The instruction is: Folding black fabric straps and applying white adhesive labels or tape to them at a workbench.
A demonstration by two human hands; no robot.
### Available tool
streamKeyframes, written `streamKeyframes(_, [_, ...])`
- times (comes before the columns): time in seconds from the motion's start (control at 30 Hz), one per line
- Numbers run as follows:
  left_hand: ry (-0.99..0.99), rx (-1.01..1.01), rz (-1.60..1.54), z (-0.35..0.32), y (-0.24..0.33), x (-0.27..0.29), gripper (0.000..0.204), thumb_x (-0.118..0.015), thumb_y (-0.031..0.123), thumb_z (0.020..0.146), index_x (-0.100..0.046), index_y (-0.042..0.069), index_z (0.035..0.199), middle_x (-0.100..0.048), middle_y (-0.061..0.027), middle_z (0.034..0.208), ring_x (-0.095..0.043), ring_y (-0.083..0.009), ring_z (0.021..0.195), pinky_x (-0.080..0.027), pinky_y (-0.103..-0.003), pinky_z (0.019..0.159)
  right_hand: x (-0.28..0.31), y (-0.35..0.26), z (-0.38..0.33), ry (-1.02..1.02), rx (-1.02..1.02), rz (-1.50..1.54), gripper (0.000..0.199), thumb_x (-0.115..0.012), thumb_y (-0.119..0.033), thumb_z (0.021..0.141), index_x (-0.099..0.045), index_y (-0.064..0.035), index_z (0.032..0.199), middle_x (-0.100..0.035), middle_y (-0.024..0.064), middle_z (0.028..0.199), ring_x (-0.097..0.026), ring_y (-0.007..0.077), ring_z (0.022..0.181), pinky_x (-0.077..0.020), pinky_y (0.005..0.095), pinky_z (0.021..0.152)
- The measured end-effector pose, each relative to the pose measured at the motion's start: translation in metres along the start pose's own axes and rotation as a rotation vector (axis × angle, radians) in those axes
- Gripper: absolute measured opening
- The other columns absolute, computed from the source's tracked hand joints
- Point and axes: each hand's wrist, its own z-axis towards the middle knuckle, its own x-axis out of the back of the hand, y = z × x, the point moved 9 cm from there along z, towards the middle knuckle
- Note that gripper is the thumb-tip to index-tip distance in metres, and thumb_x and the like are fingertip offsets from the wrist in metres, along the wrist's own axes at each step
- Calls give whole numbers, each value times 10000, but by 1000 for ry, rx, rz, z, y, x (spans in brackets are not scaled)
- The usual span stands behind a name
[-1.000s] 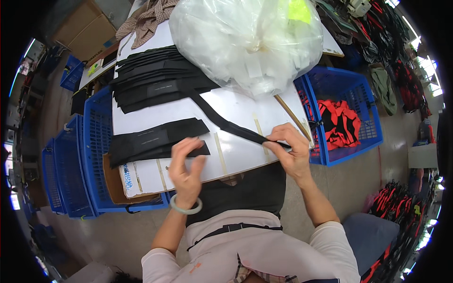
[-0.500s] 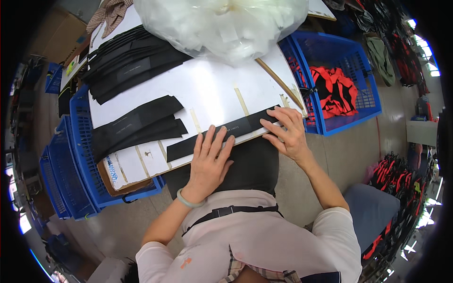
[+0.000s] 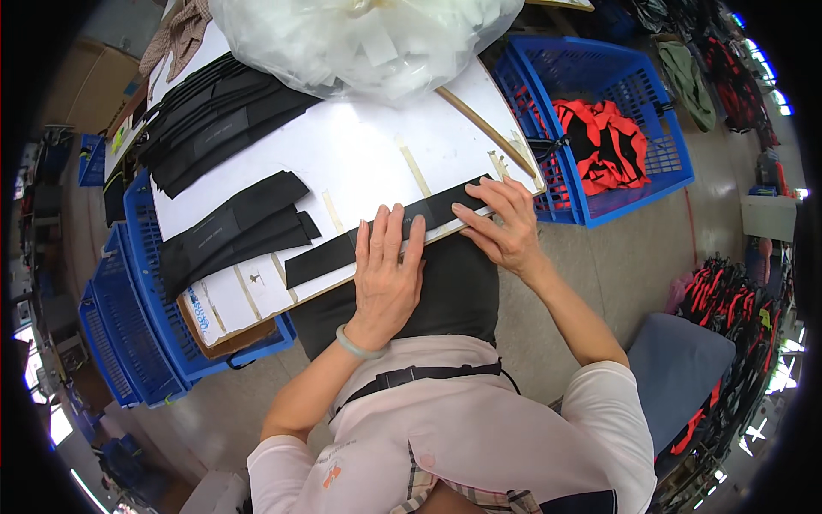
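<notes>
A long black fabric strip (image 3: 321, 261) lies flat along the near edge of the white table (image 3: 360, 146). My left hand (image 3: 387, 278) rests across the middle of it, fingers stretched and pressing lightly on the cloth. At the strip's right end is my right hand (image 3: 505, 227), its fingers apart and touching the fabric; part of that end is hidden beneath them. Left of the strip, a small fanned pile of black strips (image 3: 231, 227) sits on the tabletop. Farther back lies a larger overlapping stack of black strips (image 3: 227, 128).
A clear plastic bag of white pieces (image 3: 368, 43) stands at the back. A wooden stick (image 3: 484, 128) lies along the right side. Blue crates flank the table; the right crate (image 3: 629, 201) holds red-and-black fabric (image 3: 599, 146). A grey-blue seat (image 3: 685, 368) is at lower right.
My left hand has slid a little to the right along the strip. My right hand stays at the strip's right end. The whole view has shifted slightly.
</notes>
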Motion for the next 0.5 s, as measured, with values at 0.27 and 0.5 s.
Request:
streamKeyframes(0.27, [49,7,192,1,6,-17,652,-681,68,730,-440,-27,1328,-387,-216,1481,-324,-413,1402,-213,-583,1134,-1,1,3,-1,3,-12,397,-757,-224,749,-711,-210,1143,-618,39,1231,-541,249,1183,-367,454,1030])
streamKeyframes(0.5, [69,-24,241,-2,6,-20,581,-600,99,843,-446,107,1403,-393,-203,1478,-328,-406,1400,-217,-549,1138,-1,1,0,9,-8,10,364,-767,-209,745,-732,-181,1106,-619,51,1229,-535,260,1192,-357,454,1043])
